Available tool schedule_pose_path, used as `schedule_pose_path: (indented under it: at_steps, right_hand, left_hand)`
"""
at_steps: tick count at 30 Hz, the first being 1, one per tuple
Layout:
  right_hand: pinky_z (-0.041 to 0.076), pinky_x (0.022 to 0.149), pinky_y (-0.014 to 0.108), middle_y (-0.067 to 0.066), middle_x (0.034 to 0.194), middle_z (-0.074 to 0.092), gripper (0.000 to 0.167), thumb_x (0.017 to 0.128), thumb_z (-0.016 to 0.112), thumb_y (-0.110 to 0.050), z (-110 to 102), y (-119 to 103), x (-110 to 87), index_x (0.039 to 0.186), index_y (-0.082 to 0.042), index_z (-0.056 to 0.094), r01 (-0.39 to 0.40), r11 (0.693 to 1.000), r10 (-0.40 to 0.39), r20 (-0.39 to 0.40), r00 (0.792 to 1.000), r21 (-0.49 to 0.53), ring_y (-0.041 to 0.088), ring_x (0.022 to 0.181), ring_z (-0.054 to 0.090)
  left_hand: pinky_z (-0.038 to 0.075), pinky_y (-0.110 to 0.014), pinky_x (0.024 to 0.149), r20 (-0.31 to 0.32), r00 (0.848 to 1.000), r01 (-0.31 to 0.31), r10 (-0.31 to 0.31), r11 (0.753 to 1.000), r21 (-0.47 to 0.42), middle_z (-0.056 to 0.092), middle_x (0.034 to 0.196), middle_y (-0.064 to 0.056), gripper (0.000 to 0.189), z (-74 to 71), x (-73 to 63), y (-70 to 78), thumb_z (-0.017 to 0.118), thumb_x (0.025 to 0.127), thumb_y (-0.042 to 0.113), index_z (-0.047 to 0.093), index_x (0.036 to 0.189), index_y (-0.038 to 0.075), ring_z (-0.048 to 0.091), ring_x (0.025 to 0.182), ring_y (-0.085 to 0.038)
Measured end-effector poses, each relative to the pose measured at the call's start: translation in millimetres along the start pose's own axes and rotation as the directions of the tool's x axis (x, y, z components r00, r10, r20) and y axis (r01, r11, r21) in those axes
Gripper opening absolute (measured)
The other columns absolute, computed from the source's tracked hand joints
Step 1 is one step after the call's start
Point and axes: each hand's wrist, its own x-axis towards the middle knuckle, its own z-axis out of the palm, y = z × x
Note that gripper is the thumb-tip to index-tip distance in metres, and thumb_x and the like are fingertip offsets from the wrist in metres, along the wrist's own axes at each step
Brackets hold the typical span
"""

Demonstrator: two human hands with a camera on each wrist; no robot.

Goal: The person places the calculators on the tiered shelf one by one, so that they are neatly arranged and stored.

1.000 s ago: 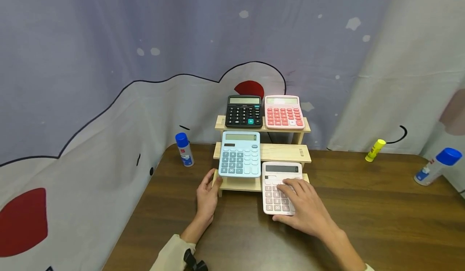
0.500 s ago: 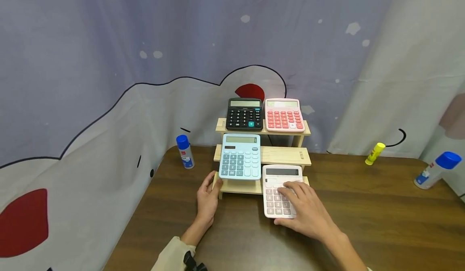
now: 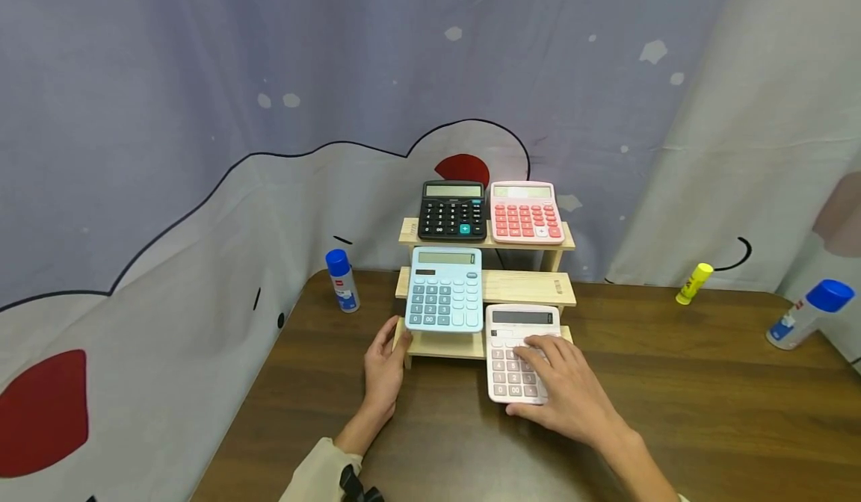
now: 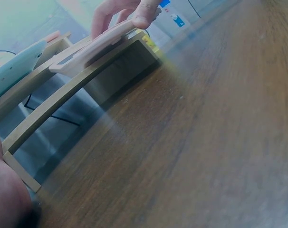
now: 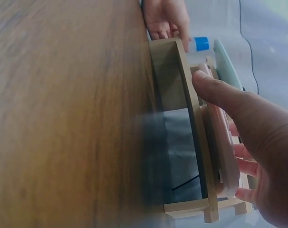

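Note:
A light pinkish-white calculator [image 3: 501,352] leans on the right of the lowest tier of a wooden stepped stand [image 3: 528,287]. My right hand [image 3: 561,382] grips it, thumb at its lower edge and fingers over the keys, hiding its right part. In the right wrist view, the thumb [image 5: 220,90] lies along its near side. My left hand [image 3: 385,371] holds the left end of the lowest tier between thumb and fingers. A light blue calculator [image 3: 444,300] stands on the middle tier. The top tier bears a black calculator [image 3: 452,211] and a pink one [image 3: 527,213].
A blue-capped bottle [image 3: 343,285] stands left of the stand on the brown wooden table [image 3: 646,382]. At the right are a yellow highlighter-like tube [image 3: 694,284] and another blue-capped bottle [image 3: 807,315]. A printed curtain [image 3: 323,76] hangs close behind.
The head view has tilted up slightly, so everything sits a little lower in it. Both hands and all the calculators keep their places.

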Motion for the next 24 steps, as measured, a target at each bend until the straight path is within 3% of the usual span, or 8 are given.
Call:
schedule_pose_path:
  at_steps: [3,11,24]
  right_hand:
    - [0.039,0.103,0.048,0.009,0.126,0.058,0.085,0.059,0.084,-0.065,0.7,-0.3,-0.2,0.125,-0.013,0.064,0.0,1.0,0.0,-0.007,1.0,0.0,0.031,0.118,0.051]
    - [0.04,0.1,0.047,0.009,0.125,0.058,0.084,0.061,0.083,-0.065,1.8,-1.1,0.1,0.124,-0.013,0.064,-0.004,1.0,0.004,-0.016,1.0,-0.003,0.031,0.117,0.051]
    - [0.038,0.103,0.047,0.009,0.125,0.058,0.085,0.061,0.083,-0.065,1.0,-1.0,0.2,0.125,-0.013,0.064,-0.003,1.0,0.003,-0.013,1.0,0.001,0.032,0.118,0.051]
  left_hand:
    - [0.048,-0.013,0.094,-0.004,1.0,-0.021,0.021,1.0,0.01,0.041,0.15,-0.028,0.061,0.1,0.0,-0.6,0.068,0.097,0.025,0.044,0.146,-0.004,0.044,0.14,-0.037]
    - [0.046,-0.016,0.098,0.006,0.999,0.045,-0.045,0.999,0.002,0.039,0.156,-0.019,0.058,-0.3,0.0,3.2,0.066,0.098,0.021,0.044,0.148,0.002,0.044,0.141,-0.028]
    - [0.045,-0.016,0.101,0.003,0.999,0.042,-0.042,0.999,-0.001,0.039,0.155,-0.02,0.057,-0.2,1.4,2.4,0.065,0.098,0.02,0.045,0.147,0.001,0.041,0.143,-0.029]
